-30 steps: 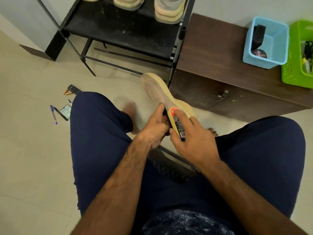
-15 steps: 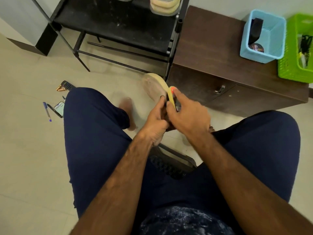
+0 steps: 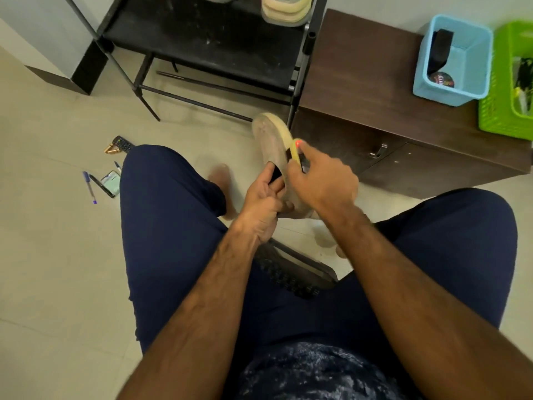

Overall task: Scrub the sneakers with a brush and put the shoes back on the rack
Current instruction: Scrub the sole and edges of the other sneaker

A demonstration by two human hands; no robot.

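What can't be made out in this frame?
Head view only:
- Brush: mostly covered by the right hand, motion-blurred; bristles unclear.
- Sneaker: sole faces camera; upper hidden behind it and the left hand.
- Shoes on the rack: cut off by top edge.
- Green basket: cut by right edge; contents too small.
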